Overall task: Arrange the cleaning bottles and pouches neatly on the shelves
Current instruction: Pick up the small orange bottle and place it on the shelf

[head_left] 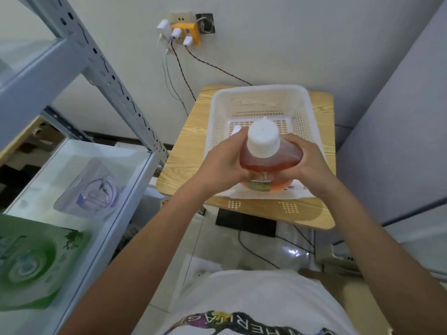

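Observation:
An orange bottle (271, 158) with a big white cap is held upright over the near end of a white plastic basket (261, 93). My left hand (225, 160) grips its left side and my right hand (312, 163) grips its right side. Under the bottle, inside the basket, a second orange item with a green patch (260, 186) is partly hidden. On the glass shelf (135, 170) at the left lie a white-and-purple pouch (94, 189) and a green pouch (36, 264).
The basket stands on a small wooden table (188, 146) against the wall. The grey metal shelf upright (108, 76) rises between shelf and table. Cables run from a wall socket (183, 30) down behind the table. Boxes and cables lie on the floor.

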The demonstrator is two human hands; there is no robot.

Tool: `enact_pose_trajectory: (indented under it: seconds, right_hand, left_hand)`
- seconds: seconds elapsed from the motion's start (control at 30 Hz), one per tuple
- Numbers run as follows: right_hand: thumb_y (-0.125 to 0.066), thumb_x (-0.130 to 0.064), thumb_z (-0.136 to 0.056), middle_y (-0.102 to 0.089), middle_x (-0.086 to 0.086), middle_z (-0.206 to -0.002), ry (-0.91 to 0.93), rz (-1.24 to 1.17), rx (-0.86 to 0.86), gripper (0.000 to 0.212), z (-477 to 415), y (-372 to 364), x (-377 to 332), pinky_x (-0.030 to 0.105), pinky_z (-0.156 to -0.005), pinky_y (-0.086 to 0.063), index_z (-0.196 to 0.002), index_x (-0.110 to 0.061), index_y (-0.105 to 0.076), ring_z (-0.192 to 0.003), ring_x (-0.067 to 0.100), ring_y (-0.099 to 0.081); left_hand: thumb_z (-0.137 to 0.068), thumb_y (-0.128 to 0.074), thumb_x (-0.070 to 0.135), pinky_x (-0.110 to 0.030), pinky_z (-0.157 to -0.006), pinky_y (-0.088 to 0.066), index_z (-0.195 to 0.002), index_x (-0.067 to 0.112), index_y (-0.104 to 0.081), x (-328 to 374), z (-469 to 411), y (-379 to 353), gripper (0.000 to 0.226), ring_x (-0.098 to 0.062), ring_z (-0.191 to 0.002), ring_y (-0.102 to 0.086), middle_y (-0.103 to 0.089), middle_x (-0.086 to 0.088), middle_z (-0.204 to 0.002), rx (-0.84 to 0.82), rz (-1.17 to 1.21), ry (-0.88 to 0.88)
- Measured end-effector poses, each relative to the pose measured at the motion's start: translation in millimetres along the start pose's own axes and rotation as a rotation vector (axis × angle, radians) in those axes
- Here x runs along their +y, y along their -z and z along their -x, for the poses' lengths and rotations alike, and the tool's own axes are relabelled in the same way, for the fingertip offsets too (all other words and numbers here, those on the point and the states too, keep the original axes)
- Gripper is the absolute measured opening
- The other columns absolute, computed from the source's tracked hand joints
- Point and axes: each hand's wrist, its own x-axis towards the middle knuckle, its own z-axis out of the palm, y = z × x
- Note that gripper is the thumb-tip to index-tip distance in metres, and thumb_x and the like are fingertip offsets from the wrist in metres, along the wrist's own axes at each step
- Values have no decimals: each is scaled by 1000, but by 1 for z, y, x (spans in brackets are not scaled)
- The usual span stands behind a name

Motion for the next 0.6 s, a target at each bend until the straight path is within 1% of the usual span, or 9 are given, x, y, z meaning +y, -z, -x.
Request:
enact_pose_trajectory:
  seconds: [0.07,0.13,0.23,0.33,0.4,0.47,0.5,0.53,0.6]
  right_hand:
    - [-88,0,-44,-62,-17,-97,-8,-3,-7,69,-4,-3,9,22,-86,-47,-94,-39,-59,-89,-9,-58]
    - [-87,5,-50,-61,-17,-99,-19,9,-18,68,-5,-11,22,26,-87,-46,-95,-36,-58,-93,-5,-57]
    - [-87,3,-50,-61,-11,-105,-27,28,6,66,-8,-19,36,23,-85,-44,-101,-29,-60,-103,10,-56]
    - [-88,0,-46,-63,-6,-102,-73,34,5,67,-16,-21,39,26,-85,-46,-99,-31,-60,-99,13,-57]
    - [-86,3,-45,-61,-12,-96,-121,43,-12,67,-21,-24,43,21,-80,-45,-99,-27,-60,-93,9,-57]
    - [-85,6,-48,-58,-18,-92,-154,81,-39,67,-25,-29,46,10,-74,-41,-102,-23,-58,-88,-1,-54]
    - [-86,5,-49,-58,-18,-92,-166,105,-56,67,-27,-31,47,8,-71,-41,-103,-24,-58,-86,-2,-53]
    - [-86,3,-50,-59,-15,-92,-176,137,-79,66,-30,-32,48,10,-71,-41,-103,-25,-58,-86,0,-54]
    - [-87,-1,-51,-59,-11,-93,-193,209,-130,64,-37,-34,50,19,-70,-42,-102,-27,-57,-88,10,-55]
  left_hand:
    - [-62,-85,23,-42,-94,-48,-133,26,-46,-8,-5,-3,81,-13,-110,-53,-58,13,-117,-4,-20,18]
    - [-64,-86,17,-43,-91,-47,-127,22,-49,-18,-5,-10,73,-13,-109,-52,-57,10,-119,-8,-52,25]
    - [-63,-86,14,-42,-83,-48,-118,19,-51,-30,-7,-18,65,-15,-106,-52,-57,8,-115,7,-91,-3]
    - [-62,-87,17,-37,-83,-51,-122,24,-51,-43,-14,-20,70,-15,-106,-55,-58,12,-112,-24,-24,71]
    - [-58,-86,20,-39,-89,-50,-127,26,-50,-55,-16,-24,78,-18,-109,-57,-59,11,-113,-53,34,114]
    - [-56,-86,16,-37,-92,-48,-124,25,-52,-67,-16,-30,77,-19,-110,-57,-59,11,-111,-37,105,148]
    - [-56,-87,12,-36,-92,-48,-121,24,-53,-72,-16,-32,75,-19,-110,-57,-59,11,-109,-26,136,166]
    - [-56,-89,9,-35,-92,-48,-120,22,-54,-77,-17,-34,74,-19,-109,-58,-60,9,-109,-19,156,190]
    - [-56,-90,10,-34,-92,-50,-121,15,-58,-85,-20,-36,73,-19,-107,-60,-64,5,-110,-38,168,241]
